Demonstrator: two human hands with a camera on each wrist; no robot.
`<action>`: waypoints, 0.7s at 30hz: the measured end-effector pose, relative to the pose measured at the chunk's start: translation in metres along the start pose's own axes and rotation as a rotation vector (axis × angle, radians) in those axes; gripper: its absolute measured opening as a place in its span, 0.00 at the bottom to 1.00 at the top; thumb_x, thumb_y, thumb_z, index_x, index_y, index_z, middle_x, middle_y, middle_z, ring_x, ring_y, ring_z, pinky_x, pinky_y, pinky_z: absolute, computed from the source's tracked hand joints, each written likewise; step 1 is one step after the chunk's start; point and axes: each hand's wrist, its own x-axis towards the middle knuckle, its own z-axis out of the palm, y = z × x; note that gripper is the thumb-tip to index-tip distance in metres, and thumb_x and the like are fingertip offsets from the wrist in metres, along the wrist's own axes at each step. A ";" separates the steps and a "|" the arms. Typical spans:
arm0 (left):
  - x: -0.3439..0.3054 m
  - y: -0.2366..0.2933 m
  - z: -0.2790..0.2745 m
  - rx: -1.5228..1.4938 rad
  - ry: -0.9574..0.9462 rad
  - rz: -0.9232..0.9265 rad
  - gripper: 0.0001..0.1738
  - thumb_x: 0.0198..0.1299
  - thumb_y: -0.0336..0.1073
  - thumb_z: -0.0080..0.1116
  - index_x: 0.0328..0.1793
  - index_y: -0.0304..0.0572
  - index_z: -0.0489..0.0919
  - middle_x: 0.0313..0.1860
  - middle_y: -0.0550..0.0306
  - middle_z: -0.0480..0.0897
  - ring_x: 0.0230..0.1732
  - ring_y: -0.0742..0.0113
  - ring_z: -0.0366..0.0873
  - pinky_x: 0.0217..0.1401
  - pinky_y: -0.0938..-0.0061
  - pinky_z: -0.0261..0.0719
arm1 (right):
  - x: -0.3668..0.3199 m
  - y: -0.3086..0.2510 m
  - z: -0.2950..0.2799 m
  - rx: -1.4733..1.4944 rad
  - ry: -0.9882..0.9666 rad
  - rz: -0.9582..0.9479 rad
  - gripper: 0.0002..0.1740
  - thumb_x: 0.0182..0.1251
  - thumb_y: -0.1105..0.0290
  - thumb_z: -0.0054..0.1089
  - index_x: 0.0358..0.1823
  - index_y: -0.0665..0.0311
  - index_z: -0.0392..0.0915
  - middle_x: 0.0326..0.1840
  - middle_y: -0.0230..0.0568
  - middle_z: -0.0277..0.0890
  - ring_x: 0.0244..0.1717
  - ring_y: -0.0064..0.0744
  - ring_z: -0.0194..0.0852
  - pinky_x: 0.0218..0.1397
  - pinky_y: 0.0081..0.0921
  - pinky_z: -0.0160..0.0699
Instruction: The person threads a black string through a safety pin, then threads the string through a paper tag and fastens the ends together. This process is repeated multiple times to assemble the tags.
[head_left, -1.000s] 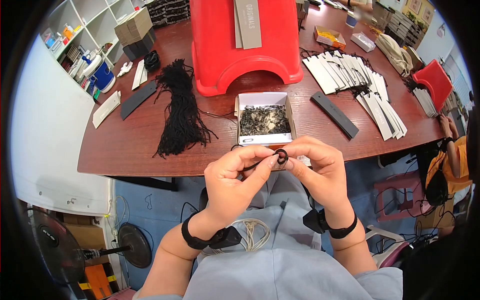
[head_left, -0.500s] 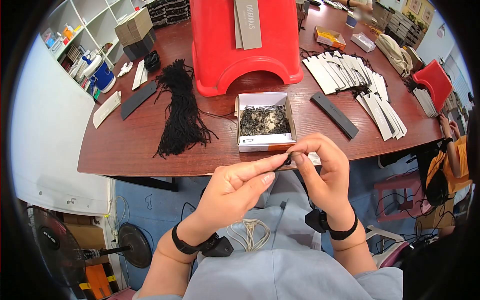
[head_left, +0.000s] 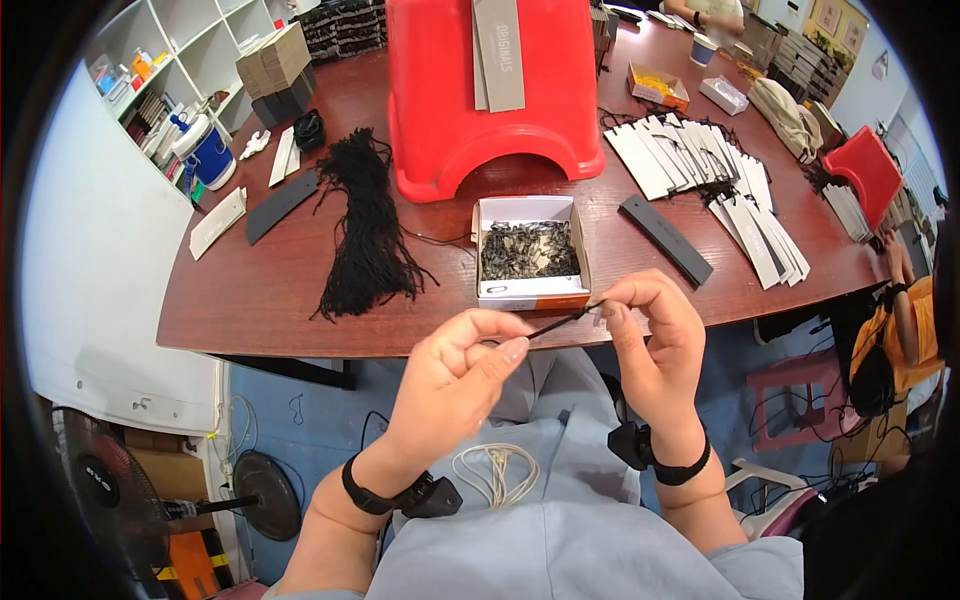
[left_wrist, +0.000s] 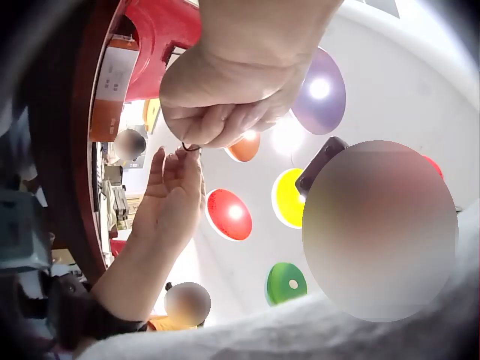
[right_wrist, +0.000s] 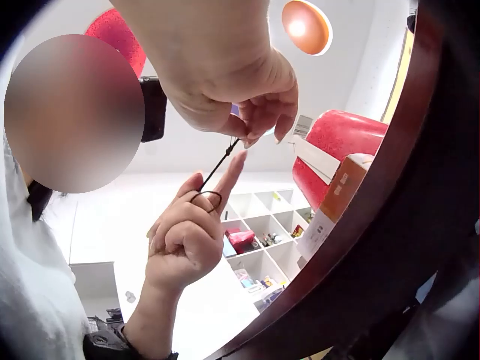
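Observation:
A thin black cord is stretched between the two hands in front of the table edge. My left hand pinches one end between thumb and forefinger. In the right wrist view a loop of the cord hangs over the left fingers. My right hand pinches the other end at its fingertips, right beside a small knot. Just beyond the hands stands an open white and orange box, holding many small dark pieces. A thick bundle of black cords lies left of it.
An upturned red stool with grey tags on top stands behind the box. White tags with black cords spread to the right, near a dark grey tag. Another person's arm is at the far right.
The black loop earlier held close between both hands is now drawn out into a straight length. My left hand has moved left and the right hand slightly right, so they stand further apart.

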 end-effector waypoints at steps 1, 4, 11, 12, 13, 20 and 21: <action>0.001 -0.001 -0.002 0.047 0.107 0.058 0.10 0.58 0.31 0.48 0.45 0.36 0.71 0.14 0.68 0.69 0.09 0.87 0.57 0.10 0.90 0.51 | 0.000 0.000 -0.001 -0.020 -0.020 -0.027 0.02 0.52 0.80 0.51 0.28 0.70 0.70 0.27 0.39 0.69 0.28 0.25 0.65 0.32 0.18 0.64; 0.002 0.003 -0.005 0.157 0.175 0.211 0.05 0.56 0.30 0.51 0.35 0.36 0.73 0.17 0.66 0.72 0.10 0.87 0.60 0.10 0.90 0.54 | -0.001 0.000 -0.007 -0.041 -0.067 -0.041 0.05 0.49 0.81 0.53 0.29 0.69 0.72 0.27 0.39 0.71 0.28 0.26 0.67 0.33 0.19 0.66; 0.009 0.016 0.001 0.328 0.008 0.172 0.05 0.55 0.28 0.51 0.36 0.34 0.75 0.20 0.66 0.73 0.14 0.86 0.62 0.14 0.90 0.56 | 0.014 -0.007 -0.009 -0.065 -0.436 -0.142 0.17 0.47 0.70 0.59 0.41 0.67 0.71 0.48 0.46 0.65 0.53 0.44 0.57 0.56 0.34 0.55; 0.010 0.017 0.002 0.332 -0.026 0.158 0.05 0.55 0.28 0.51 0.36 0.34 0.75 0.20 0.66 0.73 0.14 0.86 0.62 0.14 0.90 0.56 | 0.012 0.000 -0.002 -0.049 -0.443 -0.194 0.11 0.50 0.71 0.56 0.35 0.67 0.71 0.42 0.44 0.67 0.47 0.43 0.62 0.52 0.33 0.59; 0.009 0.020 0.003 0.339 -0.020 0.133 0.05 0.54 0.27 0.51 0.36 0.33 0.75 0.20 0.66 0.74 0.16 0.87 0.63 0.16 0.90 0.58 | 0.013 0.002 -0.002 -0.029 -0.511 -0.205 0.07 0.52 0.72 0.53 0.33 0.66 0.71 0.38 0.43 0.67 0.44 0.41 0.63 0.49 0.32 0.60; 0.007 0.034 -0.004 0.717 -0.031 0.465 0.04 0.51 0.26 0.53 0.32 0.31 0.76 0.22 0.62 0.77 0.21 0.84 0.68 0.20 0.88 0.64 | 0.011 -0.003 -0.014 0.126 -0.635 -0.097 0.06 0.57 0.74 0.47 0.24 0.67 0.71 0.25 0.39 0.67 0.32 0.38 0.65 0.41 0.28 0.63; 0.007 0.039 -0.003 0.759 -0.071 0.530 0.02 0.49 0.23 0.55 0.30 0.31 0.76 0.17 0.63 0.74 0.14 0.84 0.65 0.15 0.89 0.60 | 0.010 -0.007 -0.019 0.176 -0.598 -0.008 0.08 0.57 0.74 0.47 0.24 0.68 0.73 0.26 0.39 0.70 0.33 0.34 0.67 0.40 0.27 0.64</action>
